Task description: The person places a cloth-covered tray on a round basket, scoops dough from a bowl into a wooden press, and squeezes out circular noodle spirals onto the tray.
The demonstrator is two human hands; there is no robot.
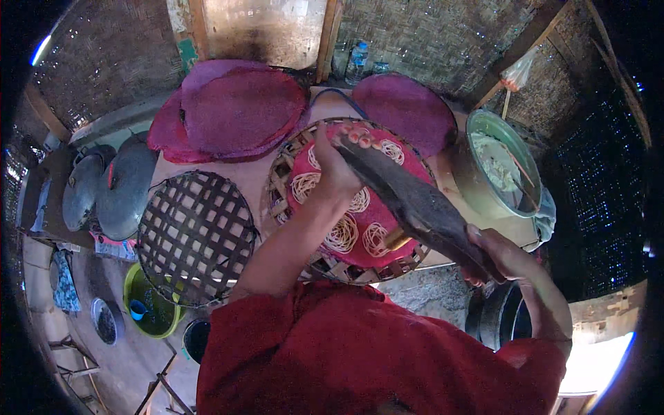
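Both my hands hold a long dark wooden noodle press (415, 204) slantwise above a round pinkish-red mat (360, 259). A brass-coloured cylinder (398, 239) sticks out from under it. My left hand (337, 164) is wrapped round the far left end, its fingertips showing over the edge. At the near right end, my right hand (499, 250) grips the wood. Several coiled nests of pale noodles (341, 235) lie on the mat, some partly hidden by the press and my left arm. The mat rests on a woven bamboo tray (279, 173).
An open-weave black tray (197, 235) stands at left. Stacked purple-red mats (242, 104) lie behind, another purple mat (404, 114) beside them. A green pot (487, 194) with pale dough and a stick is at right. Dark lidded pots (124, 187) and a green basin (155, 311) are left.
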